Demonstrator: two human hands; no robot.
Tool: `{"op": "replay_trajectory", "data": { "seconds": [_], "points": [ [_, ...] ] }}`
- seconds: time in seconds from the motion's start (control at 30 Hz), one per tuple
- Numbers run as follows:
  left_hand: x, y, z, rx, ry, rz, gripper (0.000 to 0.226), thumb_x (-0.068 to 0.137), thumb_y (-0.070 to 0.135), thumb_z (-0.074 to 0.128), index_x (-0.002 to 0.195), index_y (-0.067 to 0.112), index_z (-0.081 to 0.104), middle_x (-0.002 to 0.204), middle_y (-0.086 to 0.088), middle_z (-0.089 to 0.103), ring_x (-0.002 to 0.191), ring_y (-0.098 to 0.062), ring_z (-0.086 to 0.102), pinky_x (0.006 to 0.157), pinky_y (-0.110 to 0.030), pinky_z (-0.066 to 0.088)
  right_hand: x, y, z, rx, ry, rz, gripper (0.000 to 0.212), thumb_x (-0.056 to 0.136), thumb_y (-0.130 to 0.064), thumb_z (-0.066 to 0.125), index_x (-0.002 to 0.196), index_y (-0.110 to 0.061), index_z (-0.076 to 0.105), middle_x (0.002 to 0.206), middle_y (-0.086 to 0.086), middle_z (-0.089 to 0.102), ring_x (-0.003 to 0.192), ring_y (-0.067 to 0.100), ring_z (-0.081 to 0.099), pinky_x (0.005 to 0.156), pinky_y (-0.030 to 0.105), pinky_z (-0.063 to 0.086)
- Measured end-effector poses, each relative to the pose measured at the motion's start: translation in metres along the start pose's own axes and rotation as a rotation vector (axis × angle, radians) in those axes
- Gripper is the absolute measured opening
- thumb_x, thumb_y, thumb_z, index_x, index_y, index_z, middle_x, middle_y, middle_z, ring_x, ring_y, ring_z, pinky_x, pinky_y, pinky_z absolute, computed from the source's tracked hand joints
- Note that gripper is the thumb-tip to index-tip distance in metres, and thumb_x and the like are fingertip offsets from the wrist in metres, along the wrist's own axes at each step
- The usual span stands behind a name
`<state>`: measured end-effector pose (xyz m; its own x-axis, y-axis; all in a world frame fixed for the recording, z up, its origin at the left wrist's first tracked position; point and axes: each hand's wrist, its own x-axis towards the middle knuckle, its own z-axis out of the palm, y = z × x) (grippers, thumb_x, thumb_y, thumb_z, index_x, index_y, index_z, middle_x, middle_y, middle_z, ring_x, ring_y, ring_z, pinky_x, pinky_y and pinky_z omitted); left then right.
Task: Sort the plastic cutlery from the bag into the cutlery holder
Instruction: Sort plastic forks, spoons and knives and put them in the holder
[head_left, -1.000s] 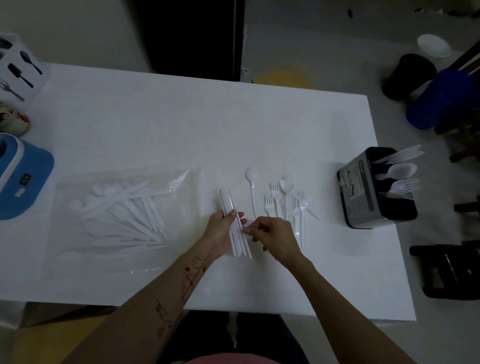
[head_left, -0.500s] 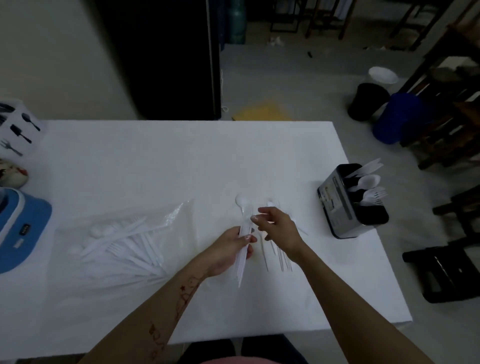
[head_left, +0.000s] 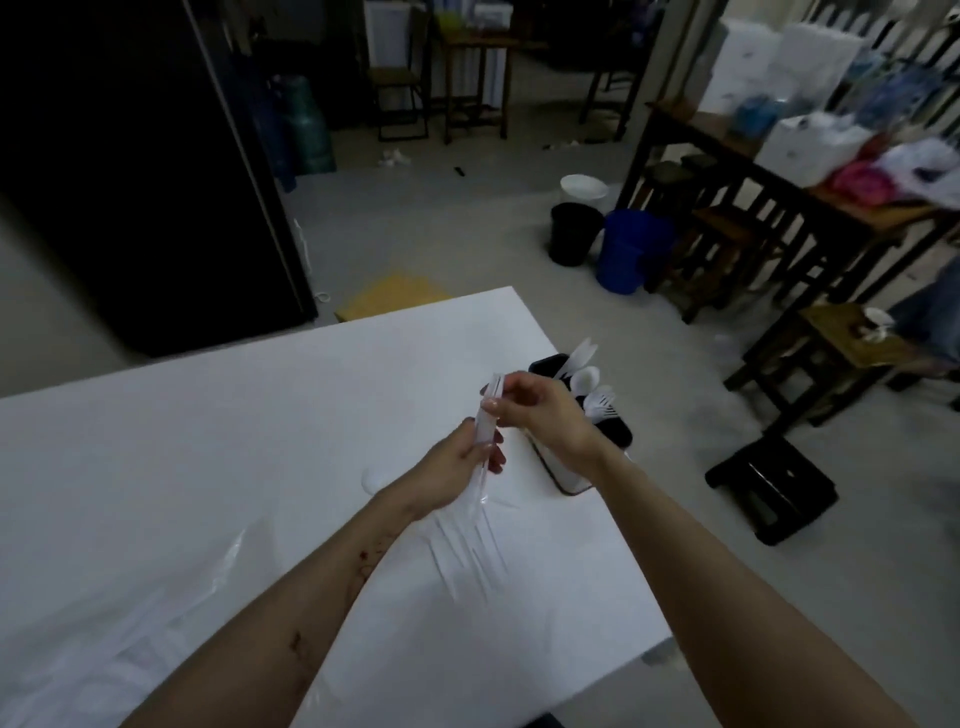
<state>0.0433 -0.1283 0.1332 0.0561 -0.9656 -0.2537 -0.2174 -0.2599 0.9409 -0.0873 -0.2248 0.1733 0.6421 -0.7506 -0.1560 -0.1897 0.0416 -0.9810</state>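
The holder (head_left: 597, 441) is sitting at the table's (head_left: 208, 441) right edge, carrying a knife, a spoon and forks. The bag (head_left: 130, 649) is lying at lower left, its contents blurred. Both hands are gripping a knife bundle (head_left: 488, 421), the left hand (head_left: 462, 467) low, the right hand (head_left: 540, 410) high. Since half a second ago the bundle is rising off the table toward the holder.

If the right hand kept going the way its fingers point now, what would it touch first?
The right hand points left, and already pinches the top of the bundle of knives that the left hand grips. Beyond that lies only bare white table, though depth is hard to judge.
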Motion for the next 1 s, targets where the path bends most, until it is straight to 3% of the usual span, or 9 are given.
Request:
{"op": "replay_trajectory", "data": {
  "seconds": [0.17, 0.33, 0.53, 0.6, 0.73, 0.83, 1.0],
  "points": [
    [0.075, 0.054, 0.001, 0.045, 0.078, 0.096, 0.011, 0.098, 0.032, 0.045, 0.100, 0.032, 0.055, 0.103, 0.001, 0.066, 0.104, -0.023, 0.063, 0.093, -0.045, 0.050, 0.038, -0.042, -0.062, -0.053, 0.115, -0.104, 0.021, 0.087, -0.004, 0.070, 0.101, 0.010, 0.065, 0.084, 0.012, 0.069, 0.074, 0.017, 0.066, 0.073, 0.026, 0.056],
    [0.146, 0.088, 0.007, -0.005, 0.152, 0.121, 0.019, 0.083, 0.031, 0.062, 0.096, 0.017, 0.063, 0.098, -0.009, 0.070, 0.098, -0.029, 0.066, 0.093, -0.053, 0.049, 0.082, -0.051, -0.117, -0.067, 0.189, -0.134, 0.011, 0.087, -0.010, 0.072, 0.097, -0.006, 0.068, 0.083, 0.002, 0.070, 0.072, 0.007, 0.068, 0.071, 0.019, 0.053],
    [0.193, 0.084, 0.028, 0.015, 0.129, 0.088, 0.013, 0.089, 0.029, 0.058, 0.099, 0.022, 0.061, 0.104, -0.001, 0.068, 0.102, -0.019, 0.064, 0.095, -0.049, 0.048, 0.110, -0.022, -0.149, -0.092, 0.239, -0.125, 0.013, 0.087, -0.014, 0.073, 0.096, -0.007, 0.068, 0.085, 0.008, 0.072, 0.077, 0.016, 0.068, 0.077, 0.030, 0.058],
    [0.199, 0.079, 0.033, 0.038, 0.143, 0.085, 0.008, 0.091, 0.028, 0.057, 0.098, 0.025, 0.060, 0.102, 0.003, 0.068, 0.101, -0.016, 0.064, 0.094, -0.046, 0.049, 0.114, -0.014, -0.155, -0.082, 0.227, -0.119, 0.016, 0.087, -0.013, 0.072, 0.099, -0.004, 0.067, 0.088, 0.011, 0.072, 0.078, 0.016, 0.069, 0.078, 0.028, 0.058],
    [0.206, 0.075, 0.038, 0.073, 0.198, 0.087, 0.012, 0.092, 0.030, 0.056, 0.098, 0.019, 0.057, 0.098, -0.003, 0.068, 0.095, -0.020, 0.063, 0.085, -0.042, 0.049, 0.123, -0.011, -0.165, -0.068, 0.179, -0.122, 0.023, 0.087, -0.012, 0.072, 0.107, 0.000, 0.066, 0.096, 0.018, 0.071, 0.083, 0.019, 0.068, 0.083, 0.031, 0.058],
    [0.208, 0.078, 0.037, 0.068, 0.238, 0.119, 0.013, 0.093, 0.028, 0.056, 0.100, 0.017, 0.058, 0.098, -0.005, 0.069, 0.092, -0.021, 0.063, 0.078, -0.038, 0.049, 0.130, -0.014, -0.169, -0.059, 0.149, -0.139, 0.023, 0.087, -0.009, 0.071, 0.108, 0.000, 0.066, 0.090, 0.009, 0.071, 0.081, 0.010, 0.068, 0.078, 0.023, 0.056],
    [0.213, 0.071, 0.033, 0.057, 0.310, 0.125, 0.018, 0.090, 0.028, 0.057, 0.102, 0.015, 0.061, 0.098, -0.007, 0.069, 0.093, -0.023, 0.065, 0.086, -0.045, 0.051, 0.138, -0.014, -0.169, -0.055, 0.098, -0.156, 0.025, 0.089, -0.007, 0.069, 0.111, 0.004, 0.065, 0.088, 0.005, 0.068, 0.077, 0.005, 0.066, 0.073, 0.018, 0.053]
  ]
}}
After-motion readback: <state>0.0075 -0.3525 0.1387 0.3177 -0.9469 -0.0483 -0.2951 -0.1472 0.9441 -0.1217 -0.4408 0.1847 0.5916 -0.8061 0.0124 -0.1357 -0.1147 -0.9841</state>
